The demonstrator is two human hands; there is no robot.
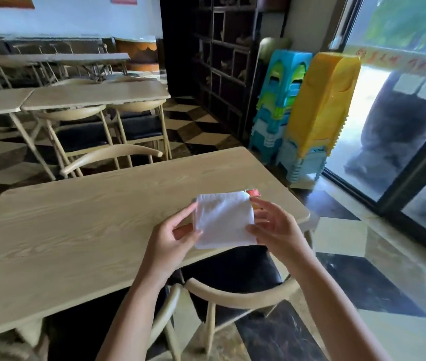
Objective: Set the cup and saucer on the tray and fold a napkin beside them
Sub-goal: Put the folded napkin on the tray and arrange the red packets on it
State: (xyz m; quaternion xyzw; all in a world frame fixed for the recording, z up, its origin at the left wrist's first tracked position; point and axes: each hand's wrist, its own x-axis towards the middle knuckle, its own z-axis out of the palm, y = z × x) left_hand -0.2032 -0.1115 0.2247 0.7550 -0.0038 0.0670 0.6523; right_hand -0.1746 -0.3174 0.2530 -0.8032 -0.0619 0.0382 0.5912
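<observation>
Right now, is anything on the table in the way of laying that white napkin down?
Nearly nothing. Both hands, left hand and right hand, hold the white square paper napkin above the pale wooden table. Only a small red-orange object lies just behind it. No tray, cup or saucer is visible.

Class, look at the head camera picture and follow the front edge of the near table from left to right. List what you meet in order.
Bare wooden table → left hand gripping the napkin's left edge → white napkin → right hand holding its right edge → the table's rounded right corner → glossy floor tiles → glass door.
</observation>
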